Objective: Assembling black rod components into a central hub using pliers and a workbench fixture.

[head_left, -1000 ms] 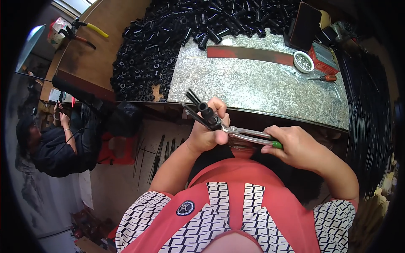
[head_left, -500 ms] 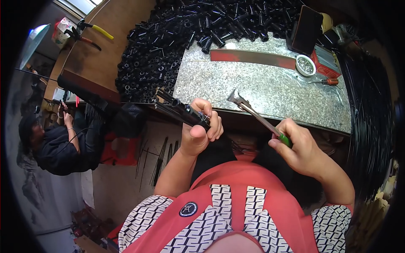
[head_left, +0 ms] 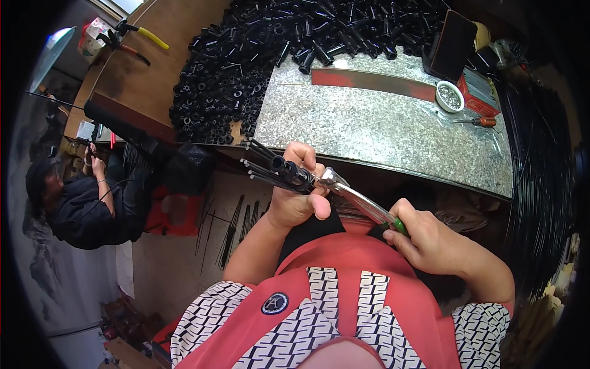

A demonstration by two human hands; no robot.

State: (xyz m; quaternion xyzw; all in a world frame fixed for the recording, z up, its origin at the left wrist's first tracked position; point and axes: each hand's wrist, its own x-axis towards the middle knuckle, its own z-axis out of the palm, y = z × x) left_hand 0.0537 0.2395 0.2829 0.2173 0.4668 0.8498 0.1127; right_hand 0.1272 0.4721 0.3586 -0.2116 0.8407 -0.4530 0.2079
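My left hand [head_left: 290,208] is closed around a black umbrella runner [head_left: 292,174], a tube with a ringed collar. Several thin black ribs [head_left: 263,150] fan out from it to the upper left. My right hand [head_left: 425,238] grips the green handle of long metal pliers [head_left: 369,204], whose jaws meet the runner's near end beside my left fingertips. What lies between the jaws is too small to make out. Both hands are held above my lap, just in front of the table edge.
Black plastic parts [head_left: 344,27] are heaped along the back of the speckled tabletop [head_left: 362,126]. A worn red strip [head_left: 375,85], a white bowl [head_left: 438,93] of small metal bits and a screwdriver [head_left: 482,122] lie there. Long black rods [head_left: 534,184] hang at right. A co-worker [head_left: 80,215] sits at left.
The pliers have come left and down from above the table edge to the runner. My left hand has turned slightly, with its thumb now lifted away.
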